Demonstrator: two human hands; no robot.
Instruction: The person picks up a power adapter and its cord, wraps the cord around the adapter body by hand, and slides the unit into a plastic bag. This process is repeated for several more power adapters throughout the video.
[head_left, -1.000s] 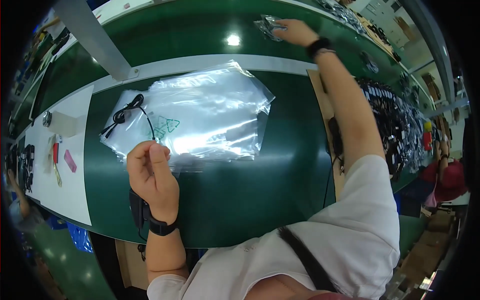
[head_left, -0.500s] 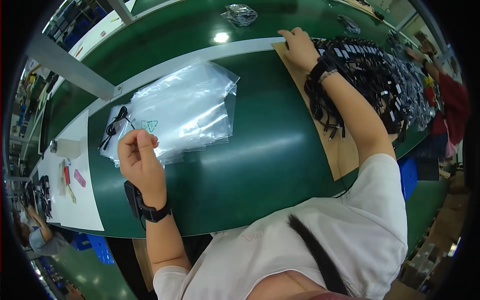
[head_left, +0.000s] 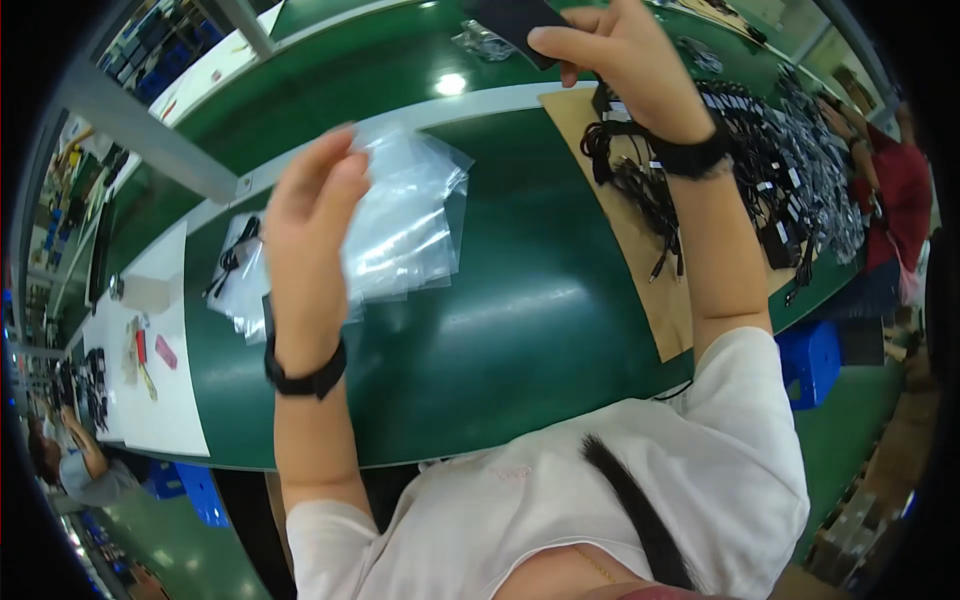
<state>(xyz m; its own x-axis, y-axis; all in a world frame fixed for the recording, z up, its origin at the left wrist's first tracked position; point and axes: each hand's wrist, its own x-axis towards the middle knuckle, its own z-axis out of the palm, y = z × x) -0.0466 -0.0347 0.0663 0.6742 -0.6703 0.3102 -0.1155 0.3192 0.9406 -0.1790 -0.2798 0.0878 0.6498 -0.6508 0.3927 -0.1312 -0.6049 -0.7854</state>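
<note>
High at the far side, my right hand [head_left: 625,65] pinches a flat black rectangular block [head_left: 515,30], which looks like a power adapter, between thumb and fingers. Black cable [head_left: 610,140] hangs or lies just below that hand; whether it joins the block is hidden. My left hand [head_left: 315,215], somewhat blurred, is raised over a fanned stack of clear plastic bags [head_left: 410,220], its fingers loosely apart and nothing seen in them. On the bags' left end lies a tied black cable [head_left: 235,255].
Black adapters with cables [head_left: 770,170] are piled on brown cardboard [head_left: 650,300] at the right. A metal post [head_left: 150,135] rises at the left, beside a white sheet [head_left: 180,390] with small tools. Someone in red [head_left: 900,190] works beyond the pile; blue stool [head_left: 808,362] below.
My right hand has lifted off the pile's left edge, and the black block now shows in it. My left hand has moved farther up over the bags, its fingers less curled.
</note>
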